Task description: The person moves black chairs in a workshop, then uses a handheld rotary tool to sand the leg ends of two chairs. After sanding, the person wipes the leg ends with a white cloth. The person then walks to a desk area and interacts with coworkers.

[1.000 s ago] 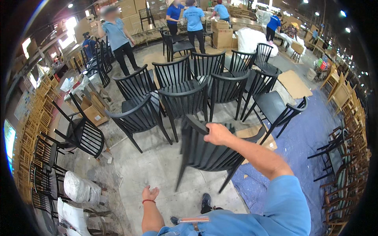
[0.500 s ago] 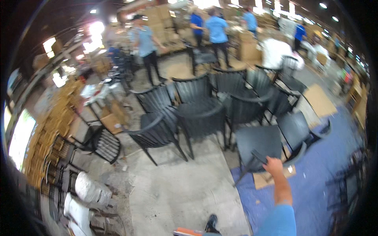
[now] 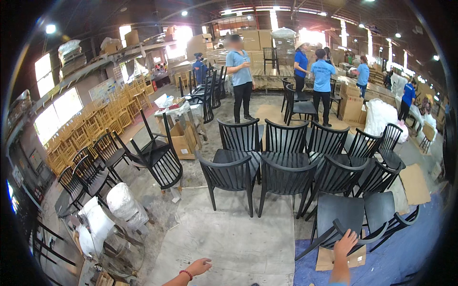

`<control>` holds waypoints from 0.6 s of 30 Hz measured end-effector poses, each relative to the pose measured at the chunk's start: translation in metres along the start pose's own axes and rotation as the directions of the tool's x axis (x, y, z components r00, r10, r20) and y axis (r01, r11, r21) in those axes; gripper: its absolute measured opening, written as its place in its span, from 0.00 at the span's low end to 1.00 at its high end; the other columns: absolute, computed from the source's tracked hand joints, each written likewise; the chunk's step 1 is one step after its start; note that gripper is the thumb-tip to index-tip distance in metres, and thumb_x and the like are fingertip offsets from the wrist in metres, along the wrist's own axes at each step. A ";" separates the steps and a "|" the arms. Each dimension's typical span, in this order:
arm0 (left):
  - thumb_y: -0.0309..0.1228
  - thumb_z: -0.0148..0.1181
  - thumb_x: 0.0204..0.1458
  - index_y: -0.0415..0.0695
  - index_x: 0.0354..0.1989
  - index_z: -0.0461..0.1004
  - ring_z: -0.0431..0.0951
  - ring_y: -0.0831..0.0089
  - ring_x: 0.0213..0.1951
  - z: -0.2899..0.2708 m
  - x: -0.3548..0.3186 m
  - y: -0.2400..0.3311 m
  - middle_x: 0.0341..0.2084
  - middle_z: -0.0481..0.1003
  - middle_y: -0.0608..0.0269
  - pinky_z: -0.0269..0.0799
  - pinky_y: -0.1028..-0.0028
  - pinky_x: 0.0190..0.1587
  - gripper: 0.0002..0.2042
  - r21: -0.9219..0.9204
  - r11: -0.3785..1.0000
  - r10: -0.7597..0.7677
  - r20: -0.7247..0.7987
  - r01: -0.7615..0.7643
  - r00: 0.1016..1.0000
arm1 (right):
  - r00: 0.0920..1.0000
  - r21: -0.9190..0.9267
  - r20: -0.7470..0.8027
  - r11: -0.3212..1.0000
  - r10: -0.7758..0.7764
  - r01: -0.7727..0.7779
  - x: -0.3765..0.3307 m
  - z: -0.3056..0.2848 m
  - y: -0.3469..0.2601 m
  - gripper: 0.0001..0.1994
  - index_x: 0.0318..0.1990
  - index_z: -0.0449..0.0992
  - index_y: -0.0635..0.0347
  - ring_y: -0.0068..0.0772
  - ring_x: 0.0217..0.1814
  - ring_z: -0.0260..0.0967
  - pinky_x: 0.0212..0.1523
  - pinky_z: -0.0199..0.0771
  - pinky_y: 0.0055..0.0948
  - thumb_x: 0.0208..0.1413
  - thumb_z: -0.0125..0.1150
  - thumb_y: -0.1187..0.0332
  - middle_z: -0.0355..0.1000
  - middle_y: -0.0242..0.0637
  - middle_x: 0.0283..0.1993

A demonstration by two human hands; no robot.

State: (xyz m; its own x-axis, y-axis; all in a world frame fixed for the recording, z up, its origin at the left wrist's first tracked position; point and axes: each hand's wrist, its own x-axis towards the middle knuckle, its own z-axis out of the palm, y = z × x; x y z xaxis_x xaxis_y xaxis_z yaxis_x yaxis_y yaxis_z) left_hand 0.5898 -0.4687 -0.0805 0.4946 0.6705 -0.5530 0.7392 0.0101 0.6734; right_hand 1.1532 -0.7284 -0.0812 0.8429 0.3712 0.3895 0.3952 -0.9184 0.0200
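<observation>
The black chair (image 3: 339, 212) stood at four o'clock from the middle of the view, its smooth seat facing up. The right hand (image 3: 346, 242) was at its curved backrest, fingers extended over the rail — how tightly they pressed, I could not tell. Beneath were a flat cardboard piece (image 3: 327, 261) and a blue sheet (image 3: 386, 252); a second black chair (image 3: 380, 207) stood just beside it, toward three. Just past six, the left hand (image 3: 199, 266) hung empty above a pale floor sheet (image 3: 229, 243), fingers loosely apart. More black chairs (image 3: 288, 176) stood close together from three round to six. At eight sat a white-wrapped piece (image 3: 126, 205); between eight and nine, a tipped black chair (image 3: 164, 167). Farther out, wooden chair frames (image 3: 98, 117) filled nine to ten — and a person in a light blue shirt (image 3: 242, 71) stood at twelve.
</observation>
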 end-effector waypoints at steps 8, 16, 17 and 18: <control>0.38 0.54 0.56 0.41 0.48 0.76 0.81 0.66 0.35 -0.046 -0.096 -0.167 0.34 0.80 0.56 0.78 0.66 0.36 0.17 0.334 0.931 -0.189 0.091 0.149 0.978 | 0.581 0.149 0.813 0.973 -0.020 -0.175 -0.261 0.060 -0.088 0.34 0.49 0.74 0.70 0.52 0.47 0.75 0.47 0.76 0.50 0.46 0.71 0.46 0.76 0.52 0.46; 0.38 0.55 0.56 0.41 0.48 0.76 0.81 0.66 0.35 -0.098 -0.148 -0.290 0.34 0.80 0.57 0.78 0.66 0.35 0.17 -0.427 0.728 -0.593 -0.002 0.536 0.805 | -0.138 0.193 0.954 0.896 -0.268 -0.400 -0.398 0.017 -0.203 0.30 0.47 0.77 0.69 0.42 0.37 0.76 0.35 0.77 0.43 0.55 0.64 0.44 0.77 0.48 0.41; 0.38 0.55 0.56 0.41 0.48 0.76 0.81 0.66 0.35 -0.104 -0.151 -0.299 0.34 0.80 0.57 0.78 0.66 0.35 0.16 -0.445 0.722 -0.593 -0.003 0.530 0.805 | -0.114 0.174 0.962 0.875 -0.249 -0.451 -0.389 0.011 -0.217 0.30 0.47 0.78 0.68 0.41 0.36 0.76 0.33 0.77 0.42 0.56 0.63 0.44 0.77 0.47 0.40; 0.38 0.55 0.56 0.41 0.48 0.76 0.81 0.66 0.35 -0.111 -0.154 -0.308 0.34 0.80 0.57 0.78 0.66 0.35 0.16 -0.464 0.715 -0.593 -0.005 0.523 0.806 | -0.006 0.151 0.985 0.887 -0.171 -0.437 -0.377 0.005 -0.232 0.30 0.47 0.78 0.68 0.39 0.35 0.76 0.31 0.78 0.41 0.57 0.62 0.44 0.78 0.46 0.39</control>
State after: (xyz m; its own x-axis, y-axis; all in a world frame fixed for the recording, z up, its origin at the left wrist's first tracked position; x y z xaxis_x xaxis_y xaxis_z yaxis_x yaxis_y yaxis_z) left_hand 0.2356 -0.4932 -0.1482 -0.0417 0.5376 -0.8422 0.5752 0.7021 0.4196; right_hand 0.7461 -0.6546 -0.2375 0.2872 0.2899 -0.9129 0.0376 -0.9558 -0.2916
